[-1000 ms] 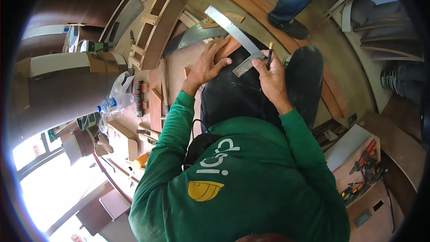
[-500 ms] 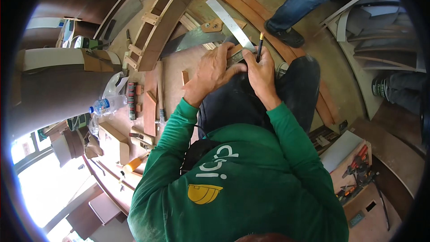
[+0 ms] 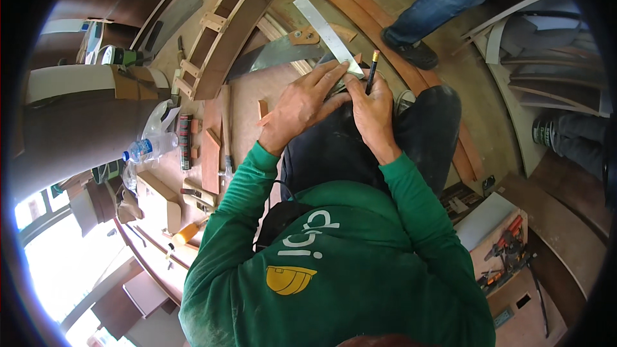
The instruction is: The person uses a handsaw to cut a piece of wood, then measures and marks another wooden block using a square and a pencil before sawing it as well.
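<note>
Over my lap, my left hand [image 3: 305, 104] is closed on the lower end of a metal square [image 3: 326, 33], fingers lying along its edge. The square's long silver blade points away and to the left. My right hand [image 3: 374, 112] is closed beside it, its thumb against the blade's near end. A dark pencil [image 3: 372, 74] stands up between the right fingers. Small wood showing by the fingertips is mostly hidden by the hands. Just beyond the left hand lies a handsaw [image 3: 273, 56] with a wooden handle.
At left are a curved slatted wooden frame [image 3: 226, 35], a hammer [image 3: 226, 115], a dark tube [image 3: 186, 141], a plastic bottle [image 3: 151, 148] and a hand plane [image 3: 198, 196]. Another person's legs [image 3: 443, 9] stand far right. A tool box [image 3: 498, 244] sits at near right.
My left fingers have stretched forward onto the near end of the square, covering more of what lies beneath. The pencil stays in my right hand. The other person's leg has shifted slightly right.
</note>
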Demonstrator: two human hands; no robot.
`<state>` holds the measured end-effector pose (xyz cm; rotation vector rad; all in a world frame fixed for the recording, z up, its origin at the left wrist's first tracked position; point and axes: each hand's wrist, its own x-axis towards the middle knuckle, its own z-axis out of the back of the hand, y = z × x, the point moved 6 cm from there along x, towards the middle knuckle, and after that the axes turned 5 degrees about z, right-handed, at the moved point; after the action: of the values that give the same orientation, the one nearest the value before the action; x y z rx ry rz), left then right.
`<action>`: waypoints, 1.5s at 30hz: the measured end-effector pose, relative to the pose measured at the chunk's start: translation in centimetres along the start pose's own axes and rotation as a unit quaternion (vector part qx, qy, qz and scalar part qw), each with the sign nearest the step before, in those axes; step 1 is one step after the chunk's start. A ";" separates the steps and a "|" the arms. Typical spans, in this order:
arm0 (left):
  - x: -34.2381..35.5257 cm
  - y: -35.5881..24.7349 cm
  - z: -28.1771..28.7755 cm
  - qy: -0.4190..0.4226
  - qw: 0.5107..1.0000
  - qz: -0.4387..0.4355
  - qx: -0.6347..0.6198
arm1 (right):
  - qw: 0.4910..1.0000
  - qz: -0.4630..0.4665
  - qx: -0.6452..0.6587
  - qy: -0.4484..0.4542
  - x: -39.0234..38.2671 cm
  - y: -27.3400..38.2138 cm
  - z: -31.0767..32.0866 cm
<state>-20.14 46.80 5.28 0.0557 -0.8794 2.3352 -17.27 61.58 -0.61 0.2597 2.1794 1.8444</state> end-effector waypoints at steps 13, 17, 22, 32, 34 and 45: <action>0.3 -0.1 -0.6 0.001 1.000 0.015 0.012 | 0.999 -0.037 0.031 0.013 -0.2 -0.4 0.6; 0.5 -0.1 -0.5 -0.006 1.000 0.006 0.005 | 0.999 -0.033 0.001 0.014 0.0 -0.7 0.9; 0.5 -0.3 -0.3 -0.035 0.999 -0.018 0.024 | 0.988 0.055 -0.145 0.005 -0.4 1.5 2.3; 0.5 -0.9 -0.6 -0.049 0.997 -0.024 0.053 | 0.943 0.221 -0.249 -0.023 -0.7 10.6 9.4; 0.5 -1.0 -0.5 -0.051 0.997 -0.022 0.053 | 0.942 0.221 -0.250 0.000 -0.2 10.7 10.3; 0.3 -0.7 -1.1 -0.036 0.997 -0.018 0.061 | 0.927 0.246 -0.272 0.076 0.0 8.8 6.1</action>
<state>-19.79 48.04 4.90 0.2078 -0.7621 2.3632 -15.64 68.76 7.18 0.5997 1.6796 2.7368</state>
